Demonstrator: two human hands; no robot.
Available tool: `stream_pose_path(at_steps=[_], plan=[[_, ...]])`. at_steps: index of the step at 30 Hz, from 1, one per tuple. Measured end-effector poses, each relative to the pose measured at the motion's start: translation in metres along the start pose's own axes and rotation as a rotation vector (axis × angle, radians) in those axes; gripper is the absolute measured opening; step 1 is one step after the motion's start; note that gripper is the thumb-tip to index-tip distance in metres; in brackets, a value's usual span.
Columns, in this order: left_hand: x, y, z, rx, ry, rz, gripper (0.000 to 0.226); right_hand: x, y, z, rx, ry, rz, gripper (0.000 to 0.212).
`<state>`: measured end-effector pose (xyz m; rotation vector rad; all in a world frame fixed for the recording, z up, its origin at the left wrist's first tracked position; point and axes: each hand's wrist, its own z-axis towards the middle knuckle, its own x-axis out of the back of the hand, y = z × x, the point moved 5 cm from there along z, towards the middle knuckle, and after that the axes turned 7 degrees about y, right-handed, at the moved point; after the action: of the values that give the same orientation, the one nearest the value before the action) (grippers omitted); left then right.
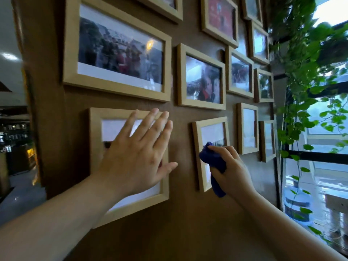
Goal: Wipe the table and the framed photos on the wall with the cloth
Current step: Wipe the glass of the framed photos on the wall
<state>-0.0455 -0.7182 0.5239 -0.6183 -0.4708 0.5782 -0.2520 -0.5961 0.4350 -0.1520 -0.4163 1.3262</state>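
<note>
Left hand (137, 155) flat, fingers spread, on the wide light-wood photo frame (96, 132), right hand (228, 169) clenched round the bunched blue cloth (212, 159), pressing the small light-wood frame (196, 147).

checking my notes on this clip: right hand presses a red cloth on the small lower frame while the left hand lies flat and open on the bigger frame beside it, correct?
Not quite: the cloth is dark blue, not red, as the head view shows. The rest holds: the right hand presses it on the small lower frame, and the left hand lies flat and open on the bigger frame beside it.
</note>
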Motion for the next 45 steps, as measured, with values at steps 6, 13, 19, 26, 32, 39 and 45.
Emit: stream_pose_path(at_steps=[6, 13, 19, 26, 32, 39, 45], plan=[[-0.046, 0.051, 0.066, -0.019, -0.090, -0.013, 0.085, 0.000, 0.055, 0.046, 0.026, 0.057, -0.057, 0.057], [-0.101, 0.086, 0.111, 0.085, -0.280, 0.047, 0.096, -0.011, 0.093, 0.078, 0.082, 0.060, -0.001, 0.051], [-0.136, 0.085, 0.111, 0.184, -0.364, 0.083, 0.105, -0.029, 0.083, 0.089, 0.218, 0.043, 0.036, 0.048], [-0.152, 0.080, 0.108, 0.205, -0.287, 0.141, 0.111, -0.050, 0.077, 0.091, 0.428, 0.019, 0.020, 0.042], [-0.154, 0.081, 0.106, 0.212, -0.274, 0.147, 0.115, -0.043, 0.130, 0.094, 0.400, 0.032, -0.125, 0.038], [-0.155, 0.082, 0.107, 0.208, -0.278, 0.146, 0.114, -0.042, 0.113, 0.087, 0.387, -0.004, -0.117, 0.042], [-0.155, 0.083, 0.106, 0.198, -0.280, 0.150, 0.112, -0.050, 0.104, 0.072, 0.482, -0.056, -0.115, 0.040]])
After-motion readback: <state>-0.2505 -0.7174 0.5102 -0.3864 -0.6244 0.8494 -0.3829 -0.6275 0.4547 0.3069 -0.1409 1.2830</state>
